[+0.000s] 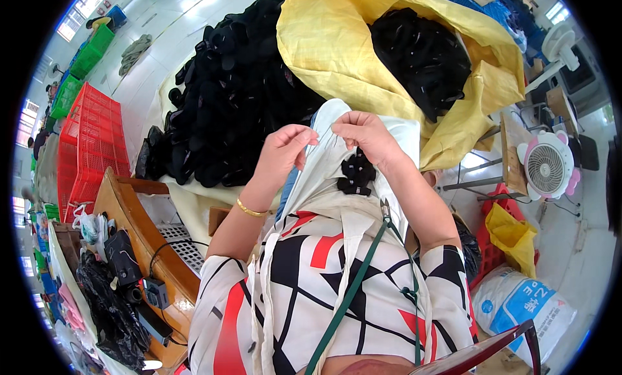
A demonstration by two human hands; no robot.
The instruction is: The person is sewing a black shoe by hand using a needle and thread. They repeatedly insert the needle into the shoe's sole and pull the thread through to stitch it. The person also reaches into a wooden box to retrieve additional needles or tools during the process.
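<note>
My left hand (285,153) and my right hand (367,136) are raised over my lap, a short gap between them. On both, thumb and fingers are pinched together. Whatever they hold is too small or thin to make out. Below them a small bunch of black pieces (356,174) lies on the white cloth (396,130) over my lap. A small metal tool, perhaps snips (386,210), hangs from a green cord (353,291) near my right forearm.
A large heap of black soft pieces (227,103) spreads on the floor ahead to the left. A yellow sack (343,47) of black pieces stands ahead to the right. At left are a wooden table (139,245) and red crates (94,141); a fan (547,164) is at right.
</note>
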